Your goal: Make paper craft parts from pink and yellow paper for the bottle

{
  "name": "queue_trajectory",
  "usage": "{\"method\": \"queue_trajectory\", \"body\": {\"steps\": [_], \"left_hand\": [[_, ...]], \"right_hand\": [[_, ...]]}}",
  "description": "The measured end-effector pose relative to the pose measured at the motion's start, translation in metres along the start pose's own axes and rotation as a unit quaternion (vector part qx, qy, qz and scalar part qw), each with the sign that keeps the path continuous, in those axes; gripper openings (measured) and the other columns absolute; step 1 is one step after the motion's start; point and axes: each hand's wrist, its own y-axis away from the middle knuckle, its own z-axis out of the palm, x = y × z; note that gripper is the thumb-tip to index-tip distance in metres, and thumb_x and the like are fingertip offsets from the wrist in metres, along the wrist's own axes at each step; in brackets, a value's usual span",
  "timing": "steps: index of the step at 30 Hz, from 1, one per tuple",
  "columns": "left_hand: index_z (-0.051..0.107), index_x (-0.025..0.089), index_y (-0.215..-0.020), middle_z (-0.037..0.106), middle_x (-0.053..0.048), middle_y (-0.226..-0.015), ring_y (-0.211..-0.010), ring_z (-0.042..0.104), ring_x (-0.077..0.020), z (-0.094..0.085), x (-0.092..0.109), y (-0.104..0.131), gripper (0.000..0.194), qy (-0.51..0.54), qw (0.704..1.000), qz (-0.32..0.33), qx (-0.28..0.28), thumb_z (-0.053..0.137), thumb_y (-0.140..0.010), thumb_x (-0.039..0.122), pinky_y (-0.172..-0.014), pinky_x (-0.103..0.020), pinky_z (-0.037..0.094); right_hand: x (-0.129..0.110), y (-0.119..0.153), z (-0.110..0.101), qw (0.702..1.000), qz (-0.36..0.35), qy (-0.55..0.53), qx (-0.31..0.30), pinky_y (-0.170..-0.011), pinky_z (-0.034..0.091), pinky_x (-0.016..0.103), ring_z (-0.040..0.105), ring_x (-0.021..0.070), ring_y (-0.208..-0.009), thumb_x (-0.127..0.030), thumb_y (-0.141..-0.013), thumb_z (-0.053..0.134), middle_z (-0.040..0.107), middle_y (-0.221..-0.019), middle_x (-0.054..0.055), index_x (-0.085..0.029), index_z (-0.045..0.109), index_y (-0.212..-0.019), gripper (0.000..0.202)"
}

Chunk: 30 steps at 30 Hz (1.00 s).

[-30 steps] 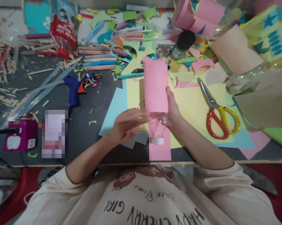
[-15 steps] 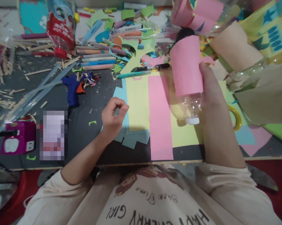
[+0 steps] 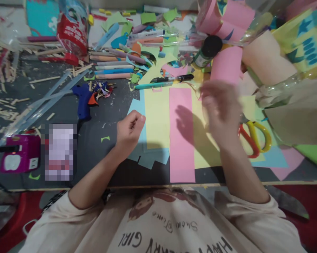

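Pink rectangular paper strip (image 3: 182, 147), pink-wrapped cylinder (image 3: 226, 65), curled left fingers (image 3: 134, 115)

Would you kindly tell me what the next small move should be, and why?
Probably bring the right hand to the pink strip: it lies flat between the two, neither appears to be touching it, and the left hand is loosely curled, with nothing visibly held.

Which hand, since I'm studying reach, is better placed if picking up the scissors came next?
The right hand, probably: though blurred, it is nearer the scissors, while the left hand is curled beyond the pink strip.
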Motion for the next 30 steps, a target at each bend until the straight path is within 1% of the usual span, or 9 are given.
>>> {"method": "queue_trajectory", "body": {"steps": [4, 6, 9, 15, 19, 21, 24, 27, 30], "left_hand": [[0.033, 0.021, -0.058, 0.029, 0.005, -0.05, -0.046, 0.026, -0.0091, 0.0, 0.0, 0.002, 0.05, -0.031, 0.999, -0.008, -0.021, 0.042, -0.096, 0.053, -0.043, -0.026, 0.022], [0.032, 0.022, -0.058, 0.028, 0.004, -0.051, -0.047, 0.027, -0.0097, 0.0, -0.001, 0.003, 0.049, -0.023, 0.999, -0.023, -0.025, 0.042, -0.097, 0.051, -0.044, -0.027, 0.023], [0.034, 0.022, -0.059, 0.029, 0.004, -0.052, -0.047, 0.028, -0.0102, 0.001, -0.001, 0.002, 0.048, -0.004, 0.999, -0.03, -0.037, 0.042, -0.097, 0.051, -0.044, -0.027, 0.024], [0.038, 0.022, -0.06, 0.03, 0.005, -0.051, -0.045, 0.028, -0.0094, 0.004, -0.005, 0.002, 0.046, 0.013, 0.998, -0.041, -0.051, 0.045, -0.096, 0.051, -0.042, -0.026, 0.024], [0.055, 0.021, -0.071, 0.042, 0.004, -0.051, -0.044, 0.038, -0.0094, 0.004, -0.01, 0.003, 0.04, 0.002, 0.997, -0.027, -0.075, 0.042, -0.098, 0.049, -0.044, -0.025, 0.031], [0.063, 0.02, -0.087, 0.056, 0.002, -0.06, -0.051, 0.051, -0.0106, 0.004, -0.012, 0.002, 0.036, -0.01, 0.994, -0.005, -0.109, 0.04, -0.099, 0.045, -0.051, -0.024, 0.041], [0.064, 0.021, -0.116, 0.072, -0.004, -0.094, -0.085, 0.067, -0.0142, 0.006, -0.013, 0.0, 0.035, -0.064, 0.979, 0.044, -0.19, 0.035, -0.101, 0.033, -0.077, -0.026, 0.052], [0.056, 0.023, -0.134, 0.065, -0.008, -0.127, -0.117, 0.06, -0.0187, 0.008, -0.013, -0.002, 0.041, -0.148, 0.947, 0.092, -0.269, 0.035, -0.099, 0.02, -0.095, -0.031, 0.048], [0.059, 0.028, -0.133, 0.058, -0.008, -0.139, -0.125, 0.056, -0.0215, 0.008, -0.013, -0.003, 0.044, -0.194, 0.926, 0.117, -0.303, 0.04, -0.096, 0.015, -0.1, -0.036, 0.044]], "right_hand": [[0.009, -0.009, 0.035, 0.993, -0.059, 0.095, 0.046, -0.119, 0.03, 0.061, 0.035, 0.032, -0.146, -0.055, -0.091, 0.047, 0.052, -0.146, 0.008, -0.034, 0.048, -0.137, 0.05], [0.019, -0.022, 0.041, 0.981, -0.085, 0.155, 0.077, -0.122, 0.02, 0.061, 0.032, 0.0314, -0.148, -0.047, -0.093, 0.045, 0.047, -0.15, 0.011, -0.029, 0.047, -0.137, 0.048], [0.033, -0.034, 0.042, 0.968, -0.088, 0.21, 0.108, -0.122, 0.014, 0.064, 0.025, 0.0333, -0.15, -0.039, -0.092, 0.043, 0.04, -0.155, 0.014, -0.023, 0.041, -0.142, 0.052], [0.031, -0.03, 0.04, 0.967, -0.085, 0.211, 0.112, -0.119, 0.024, 0.063, 0.037, 0.0355, -0.143, -0.034, -0.089, 0.048, 0.049, -0.146, 0.014, -0.024, 0.044, -0.139, 0.051], [0.025, -0.027, 0.04, 0.98, -0.097, 0.133, 0.115, -0.114, 0.035, 0.058, 0.047, 0.0322, -0.135, -0.039, -0.088, 0.053, 0.052, -0.143, 0.011, -0.028, 0.045, -0.135, 0.049], [0.026, -0.029, 0.04, 0.981, -0.105, 0.091, 0.133, -0.112, 0.038, 0.055, 0.046, 0.0302, -0.136, -0.043, -0.088, 0.055, 0.052, -0.143, 0.009, -0.03, 0.045, -0.133, 0.048], [0.035, -0.033, 0.04, 0.983, -0.114, 0.019, 0.145, -0.109, 0.041, 0.054, 0.042, 0.0291, -0.139, -0.046, -0.088, 0.056, 0.05, -0.145, 0.006, -0.032, 0.045, -0.134, 0.048], [0.047, -0.038, 0.041, 0.985, -0.109, -0.075, 0.11, -0.102, 0.049, 0.051, 0.044, 0.028, -0.138, -0.043, -0.089, 0.056, 0.046, -0.149, 0.003, -0.039, 0.041, -0.139, 0.053], [0.053, -0.042, 0.043, 0.982, -0.116, -0.124, 0.085, -0.098, 0.052, 0.05, 0.04, 0.027, -0.142, -0.035, -0.086, 0.059, 0.038, -0.156, -0.002, -0.046, 0.037, -0.142, 0.061]]}}
